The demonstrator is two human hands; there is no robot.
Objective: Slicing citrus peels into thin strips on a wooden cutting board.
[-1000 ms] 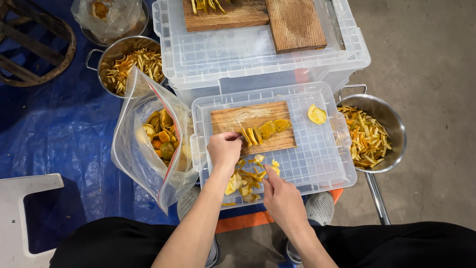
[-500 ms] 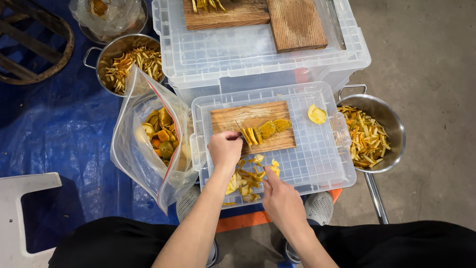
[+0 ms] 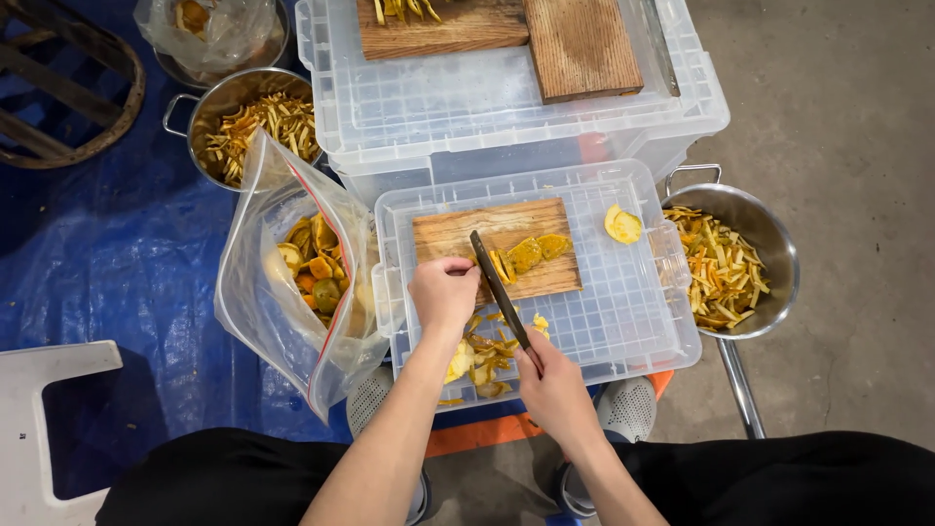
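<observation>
— Where does the cutting board [image 3: 458, 237] sit?
— On the clear bin lid [image 3: 623, 312], toward its far left corner.
— And the hands?
— The left hand [image 3: 443, 292] is curled at the board's near edge; the right hand [image 3: 553, 382] is clamped on a knife [image 3: 498, 285].
— The peel [image 3: 526, 255]?
— Mid-board, just right of the blade.

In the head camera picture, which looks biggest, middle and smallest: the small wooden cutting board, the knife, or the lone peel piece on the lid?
1. Wooden cutting board
2. Knife, held by the right hand
3. Lone peel piece
</observation>
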